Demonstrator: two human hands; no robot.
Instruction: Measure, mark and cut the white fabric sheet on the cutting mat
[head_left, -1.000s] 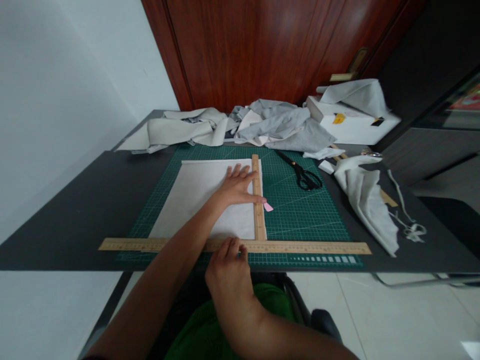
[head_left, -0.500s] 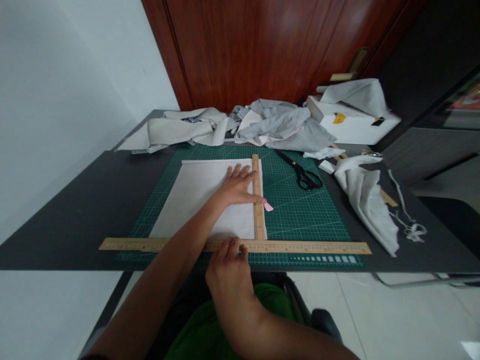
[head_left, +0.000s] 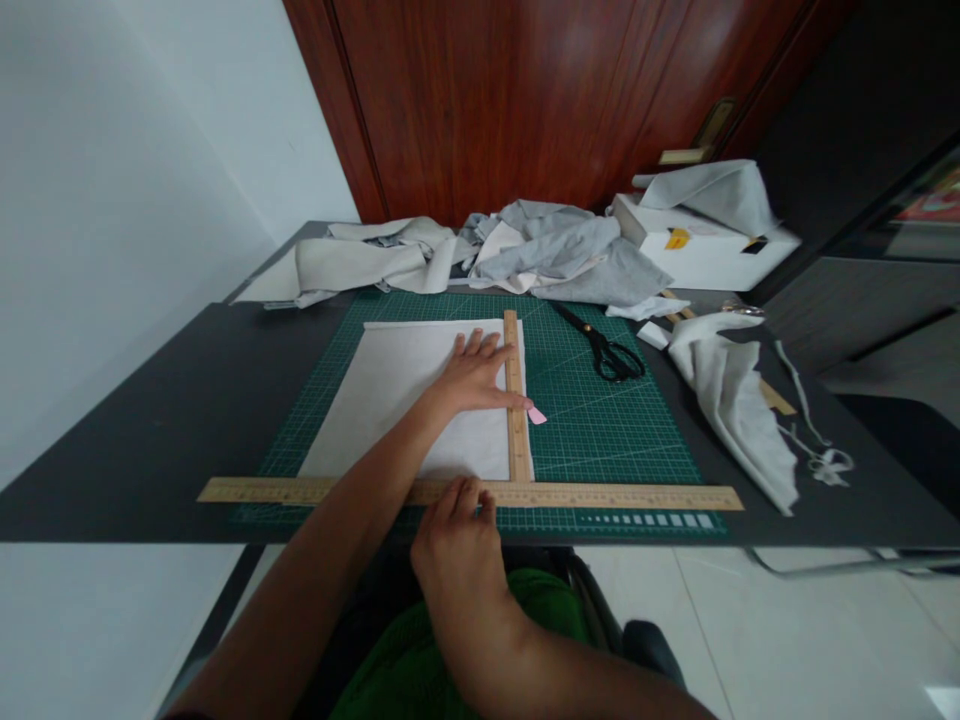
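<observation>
Head view: left hand (head_left: 474, 380) spread wide over the white cloth (head_left: 397, 385), grasping nothing; thumb lies across the short ruler (head_left: 517, 445), set near-to-far along the cloth's right side. Right hand (head_left: 459, 545) curled at the long ruler (head_left: 615, 496), by the cloth's near edge; cannot tell whether it grips. Cloth lies flat on green mat (head_left: 600, 440). Pink piece (head_left: 538, 415) beside left thumb; black scissors (head_left: 618, 360) at far right of mat.
</observation>
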